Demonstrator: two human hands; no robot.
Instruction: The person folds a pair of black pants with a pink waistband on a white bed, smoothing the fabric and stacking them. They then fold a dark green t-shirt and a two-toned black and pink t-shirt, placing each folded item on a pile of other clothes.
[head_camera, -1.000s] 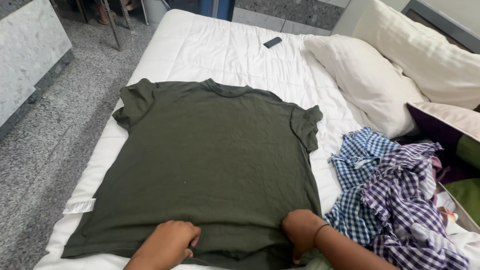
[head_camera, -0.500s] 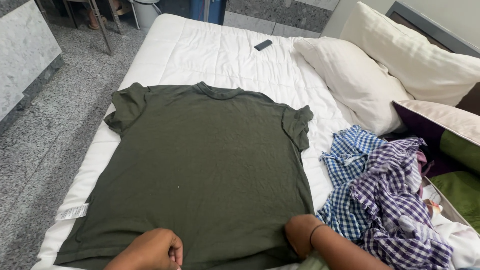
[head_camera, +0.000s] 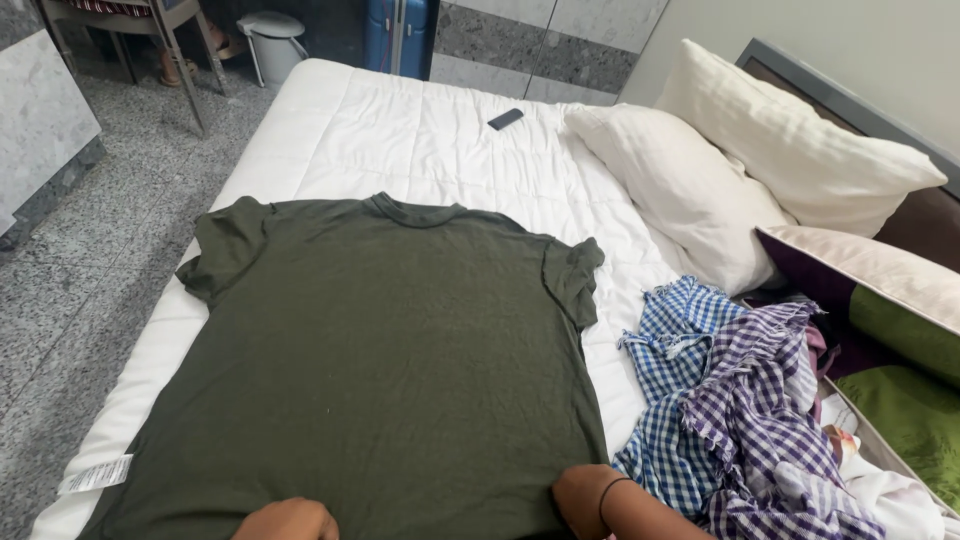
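Note:
A dark olive T-shirt (head_camera: 385, 350) lies spread flat on a white bed (head_camera: 400, 140), collar pointing away from me, both short sleeves out to the sides. My left hand (head_camera: 290, 520) rests on the shirt's bottom hem near the frame's lower edge, fingers curled; only its top shows. My right hand (head_camera: 582, 495), with a dark band on the wrist, presses on the hem's right corner. Whether either hand pinches the cloth is hidden by the frame edge.
A heap of blue and purple checked clothes (head_camera: 730, 420) lies right of the shirt. White pillows (head_camera: 720, 180) sit at the bed's right, a green and purple cushion (head_camera: 890, 320) beside them. A dark phone (head_camera: 505, 119) lies far up the bed. Grey floor (head_camera: 90, 260) runs along the left.
The view has tilted up, so both hands have slid down to the frame's lower edge. The shirt lies just as flat as before.

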